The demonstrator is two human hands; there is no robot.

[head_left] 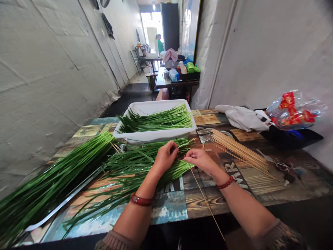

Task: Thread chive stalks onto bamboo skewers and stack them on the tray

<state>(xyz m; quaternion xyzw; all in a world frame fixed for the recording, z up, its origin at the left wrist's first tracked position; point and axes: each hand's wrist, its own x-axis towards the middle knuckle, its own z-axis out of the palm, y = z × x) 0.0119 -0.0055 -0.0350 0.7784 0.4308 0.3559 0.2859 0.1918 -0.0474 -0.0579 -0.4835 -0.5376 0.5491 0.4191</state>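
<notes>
The work looks partway through. At the far edge of the patterned, multicoloured plank-look table (171,205), a white rectangular plastic tub (153,136) holds a layer of long, flat green leaves with pale stems (161,119). These seem to be the portion dealt with, though whether any sticks run through them I cannot tell. Much appears left: a thick sheaf of long green leaves (78,166) lies along the left edge, and a looser spread of glossy green leaves (135,159) lies between the tub and the near edge, under the hands. The right hand (199,159) pinches one thin, pale wooden stick (201,189) near its upper end; the stick slants down past the near edge. The left hand (168,152) is curled just beside it, above the looser spread; whether its fingertips grip anything I cannot tell. Toward the right edge, a fanned bundle of thin tan wooden sticks (239,152) lies untouched.
</notes>
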